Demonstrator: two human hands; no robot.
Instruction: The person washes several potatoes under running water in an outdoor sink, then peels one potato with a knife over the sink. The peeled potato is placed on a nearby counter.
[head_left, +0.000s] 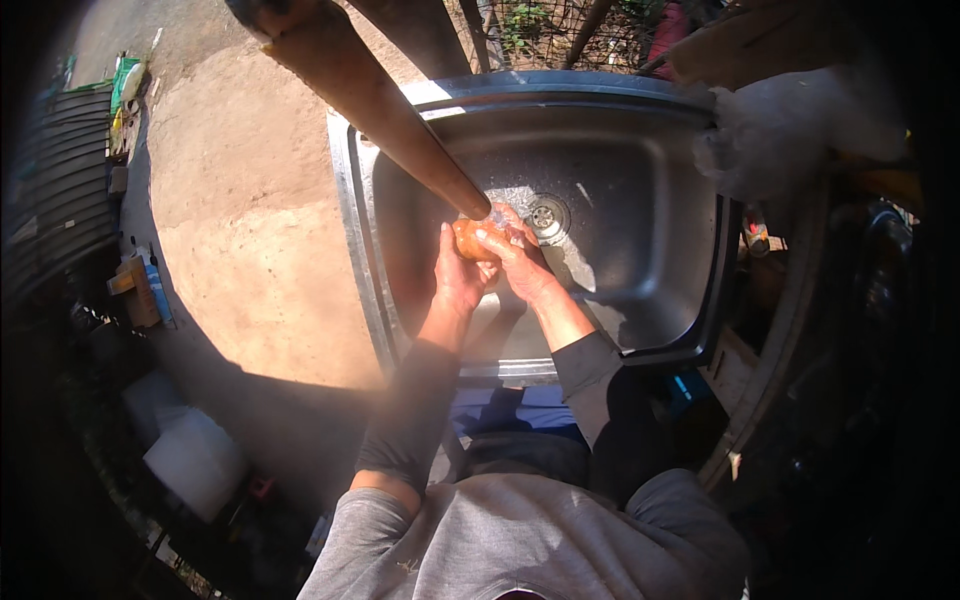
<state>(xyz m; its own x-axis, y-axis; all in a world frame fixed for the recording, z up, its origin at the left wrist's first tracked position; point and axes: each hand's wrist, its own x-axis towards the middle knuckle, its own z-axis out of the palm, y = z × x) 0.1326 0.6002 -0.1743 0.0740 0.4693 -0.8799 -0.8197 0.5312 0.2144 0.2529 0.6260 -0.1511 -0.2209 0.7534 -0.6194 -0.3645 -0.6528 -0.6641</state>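
Observation:
Both my hands are over a stainless steel sink (607, 176), to the left of its drain (547, 217). Between them is a wet, rounded orange-brown item (468, 240), possibly a vegetable; its kind is unclear. My left hand (458, 277) supports it from the left and below. My right hand (523, 262) grips its right side, the thumb lying across the top. A brown pipe (397, 131) slants down from the upper left, and water from its lower end runs onto the item and fingers. My hands hide much of the item.
Sunlit bare ground (255, 225) lies left of the sink. Behind it stands a wire mesh fence (547, 34). Crumpled clear plastic (780, 127) hangs by the far right corner. A white container (196, 461) sits in shade at lower left.

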